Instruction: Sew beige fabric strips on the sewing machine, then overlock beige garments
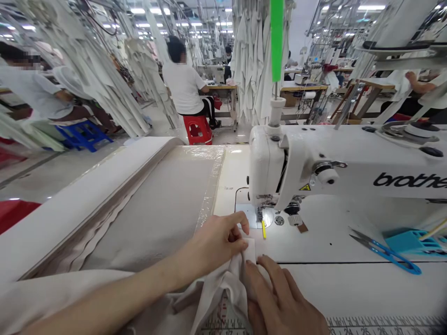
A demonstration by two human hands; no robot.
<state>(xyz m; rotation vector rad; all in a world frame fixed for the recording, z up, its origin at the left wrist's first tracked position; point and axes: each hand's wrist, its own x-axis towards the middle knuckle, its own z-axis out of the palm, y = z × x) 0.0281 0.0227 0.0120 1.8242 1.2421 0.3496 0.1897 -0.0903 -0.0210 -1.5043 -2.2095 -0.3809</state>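
Fingers of the left hand [213, 235] curl at the edge of the pale cloth [249, 251], thumb and forefinger tips close together; whether cloth is pinched between them I cannot tell. Just nearer the body, the right hand [291, 302] has its fingers slightly spread on the same cloth, its thumb mostly hidden. Bunched folds below the left fingers cover part of the printed ruler [377, 322], which shows again right of the right hand.

Just beyond the fingertips sit the presser foot [259, 214] and a yellow strip [264, 230], with the white sewing machine [314, 149] standing ahead and to the right. Farther right of the fingers lie blue-handled scissors [391, 255] beside a blue holder [407, 242]. Left of them stretches a plastic-covered panel [171, 186]; well ahead, someone sits on a red stool [197, 130].
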